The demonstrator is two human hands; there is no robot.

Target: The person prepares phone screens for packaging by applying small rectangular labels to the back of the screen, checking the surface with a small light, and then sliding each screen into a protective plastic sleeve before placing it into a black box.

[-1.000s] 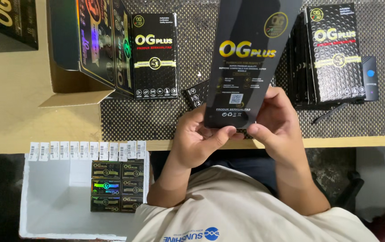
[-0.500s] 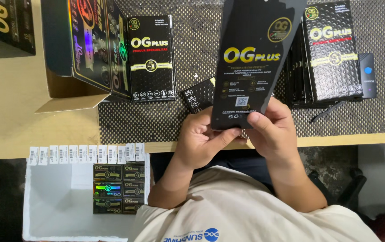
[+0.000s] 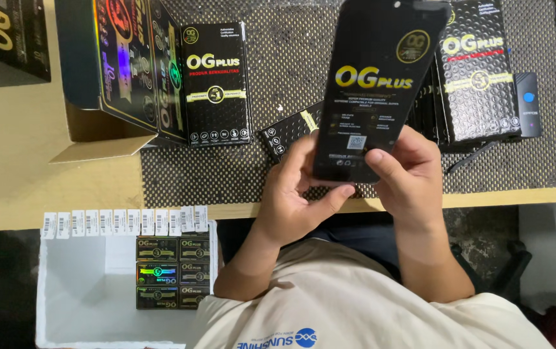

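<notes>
the person holds a flat black panel, long and slim with gold print on its face, lifted clear of the bench and above its near edge. its long axis runs away from the body, from the hands up toward the far side of the bench, leaning a little to the right at the top. both hands grip only the near short end, so nearly all of the panel's length stands free beyond the fingers.

the left hand is clamped on the lower left corner: thumb across the bottom edge, fingers wrapped round the left side and behind. the right hand is clamped on the lower right corner, thumb pressed flat on the front face, fingers hidden behind. neither hand is nearer than the other; they meet the panel at about the same height, one to each side.

under the panel lies a dark textured mat covering the middle of the bench. a small black pack lies on it just left of the left hand. toward the far left corner an open cardboard box holds upright packs, with one black upright box beside it. on the right side sits a stack of black boxes, partly behind the panel. below the bench's near edge, to the left, a white tray holds small dark packs, with a row of white barcode labels along its rim.
</notes>
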